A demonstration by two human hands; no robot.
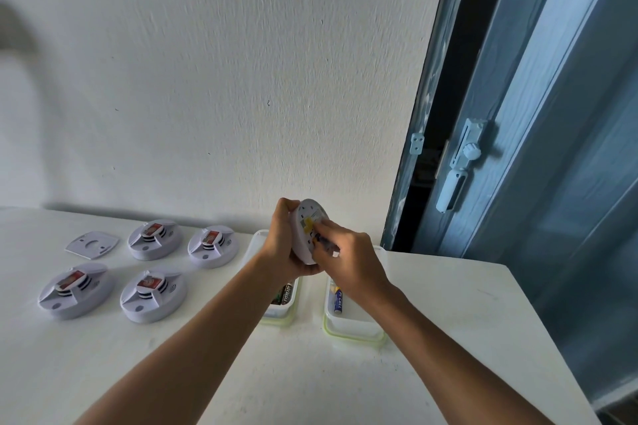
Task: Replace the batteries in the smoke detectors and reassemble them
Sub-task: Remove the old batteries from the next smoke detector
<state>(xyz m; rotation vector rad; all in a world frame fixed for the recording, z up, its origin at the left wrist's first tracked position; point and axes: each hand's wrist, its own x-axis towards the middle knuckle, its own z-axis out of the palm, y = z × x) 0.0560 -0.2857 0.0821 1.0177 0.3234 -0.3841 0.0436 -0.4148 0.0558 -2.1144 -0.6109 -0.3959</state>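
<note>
Table [310, 373], white, carries four smoke detectors [152, 295] at left and two tubs [352, 328] of batteries in the middle. Above the tubs, the left hand [286, 245] grips a fifth detector [309, 221], tilted on edge; right hand [345, 259] fingertips pinch into its back.

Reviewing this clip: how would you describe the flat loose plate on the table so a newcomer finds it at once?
Start at the white table and look to its far left, where four smoke detectors sit in two rows. The plate lies just left of the back row. Unlike those round, domed units, it is thin, flat and squarish, with a round hole in it.
</note>
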